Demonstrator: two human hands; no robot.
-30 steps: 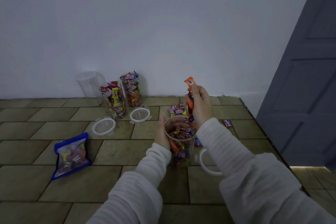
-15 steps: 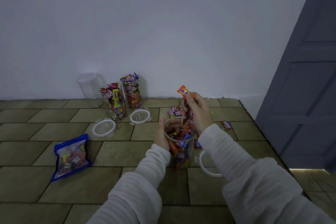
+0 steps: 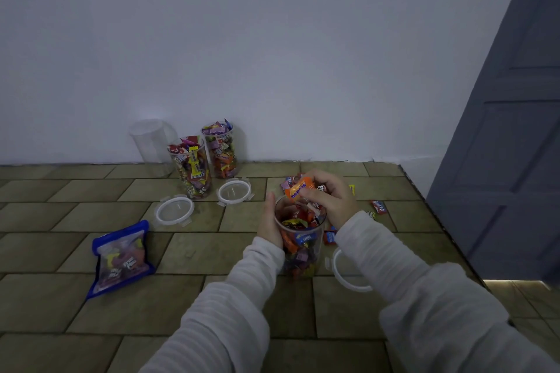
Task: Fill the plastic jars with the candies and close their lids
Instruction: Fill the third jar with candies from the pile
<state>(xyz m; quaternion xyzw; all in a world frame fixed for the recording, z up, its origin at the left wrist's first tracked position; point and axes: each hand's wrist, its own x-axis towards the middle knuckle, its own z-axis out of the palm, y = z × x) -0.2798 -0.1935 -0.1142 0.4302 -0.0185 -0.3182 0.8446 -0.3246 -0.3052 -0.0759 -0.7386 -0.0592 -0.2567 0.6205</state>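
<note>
Four clear plastic jars showed in my head view, and I was working on the nearest. That jar (image 3: 300,239) stood upright on the tiled floor (image 3: 194,254) at the centre of the frame, more than half full of wrapped candies. My left hand (image 3: 268,225) held its left wall, fingers curled round the far side and thumb up by the rim. My right hand (image 3: 328,201) sat at the jar's upper right edge, fingers and thumb pinched on an orange candy stick (image 3: 298,189).

The stick lay just above the rim, toward the far-left part of the mouth. Its long axis ran slanted, nearly level, from lower left to upper right, so I judged it needed tipping end-down before it would slide in among the others. The right hand was the nearer one for that.

Loose candies (image 3: 378,206) lay on the floor to the right of that hand. A white-rimmed lid (image 3: 345,280) lay at lower right beside the jar, partly hidden by my sleeve. At upper left, near the wall, stood two full jars (image 3: 194,169) without lids and one empty jar (image 3: 151,142). Two lids (image 3: 174,210) lay flat in front of them. A blue candy pouch (image 3: 121,257) lay at the left.
</note>
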